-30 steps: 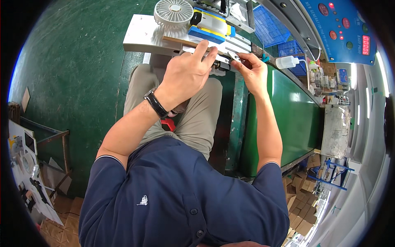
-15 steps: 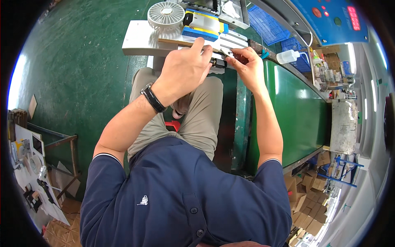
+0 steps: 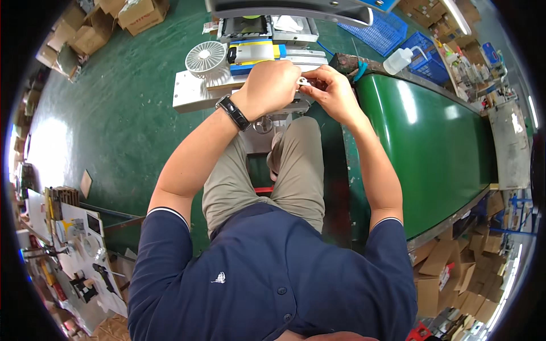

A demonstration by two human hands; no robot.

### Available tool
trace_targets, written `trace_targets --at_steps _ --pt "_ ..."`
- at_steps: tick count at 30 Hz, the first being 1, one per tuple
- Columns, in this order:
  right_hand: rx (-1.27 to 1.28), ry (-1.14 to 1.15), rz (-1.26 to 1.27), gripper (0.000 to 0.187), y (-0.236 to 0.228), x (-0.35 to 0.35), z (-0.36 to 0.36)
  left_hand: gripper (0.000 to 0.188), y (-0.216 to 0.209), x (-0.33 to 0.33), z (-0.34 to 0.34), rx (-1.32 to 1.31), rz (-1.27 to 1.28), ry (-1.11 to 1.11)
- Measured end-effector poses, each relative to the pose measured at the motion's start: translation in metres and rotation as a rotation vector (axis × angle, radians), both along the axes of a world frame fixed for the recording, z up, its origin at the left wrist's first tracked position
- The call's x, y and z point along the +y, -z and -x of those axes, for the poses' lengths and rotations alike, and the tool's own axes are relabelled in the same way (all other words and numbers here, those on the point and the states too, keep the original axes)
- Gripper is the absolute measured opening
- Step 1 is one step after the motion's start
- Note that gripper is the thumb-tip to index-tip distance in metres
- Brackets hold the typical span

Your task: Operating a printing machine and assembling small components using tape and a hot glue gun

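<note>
My left hand (image 3: 270, 85), with a dark watch (image 3: 233, 112) on its wrist, is closed over the near edge of the machine bed. Its back hides the fingertips and whatever they may grip. Close beside it on the right, my right hand (image 3: 334, 94) pinches a small white part (image 3: 303, 82) between thumb and fingers. The part touches or nearly touches the left hand's fingers. Just beyond the hands lies a blue and yellow fixture (image 3: 254, 52) with a silver-grey piece on it. A small white fan (image 3: 206, 59) with a round grille stands to its left.
A green conveyor belt (image 3: 426, 148) runs along my right. A white squeeze bottle (image 3: 398, 61) stands at its far end, near blue plastic baskets (image 3: 378, 31). A grey machine frame (image 3: 290, 12) overhangs the bed. Cardboard boxes (image 3: 441, 273) are at the lower right.
My left hand has come down against my right hand, its raised fingers now curled. The whole view has shifted, with the bed lower in the picture. The white part stays in the right hand.
</note>
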State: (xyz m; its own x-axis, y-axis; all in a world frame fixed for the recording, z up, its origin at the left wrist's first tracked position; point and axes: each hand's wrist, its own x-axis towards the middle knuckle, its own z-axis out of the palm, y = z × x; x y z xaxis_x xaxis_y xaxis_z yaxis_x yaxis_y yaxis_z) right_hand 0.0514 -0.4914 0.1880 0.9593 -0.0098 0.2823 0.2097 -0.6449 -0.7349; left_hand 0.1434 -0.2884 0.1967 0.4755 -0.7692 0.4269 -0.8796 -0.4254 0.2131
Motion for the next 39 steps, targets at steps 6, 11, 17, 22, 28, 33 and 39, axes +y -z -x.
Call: trace_targets --at_steps 6,11,17,22,28,33,39 --pt "-0.001 0.080 -0.214 0.049 0.002 0.004 0.009 0.013 -0.004 0.006 0.006 0.097 0.016 0.022" --pt "-0.055 0.157 -0.200 0.058 0.009 0.009 0.011 0.011 -0.005 0.005 0.009 0.067 0.050 0.028" --pt "-0.142 0.327 -0.106 0.052 0.013 0.027 0.020 0.017 -0.008 0.005 0.010 0.086 0.066 0.006" --pt "-0.174 0.364 -0.485 0.043 0.047 0.039 0.033 0.023 -0.011 0.008 0.010 0.128 0.055 -0.001" --pt "-0.100 0.343 -1.111 0.033 0.056 0.067 0.037 0.024 -0.018 0.005 0.007 0.163 0.007 0.001" --pt "-0.220 0.430 -1.141 0.031 0.066 0.078 0.020 0.027 -0.016 0.004 0.007 0.177 0.025 0.036" --pt "-0.264 0.446 -1.121 0.029 0.065 0.076 0.013 0.028 -0.017 0.004 0.006 0.180 0.030 0.042"
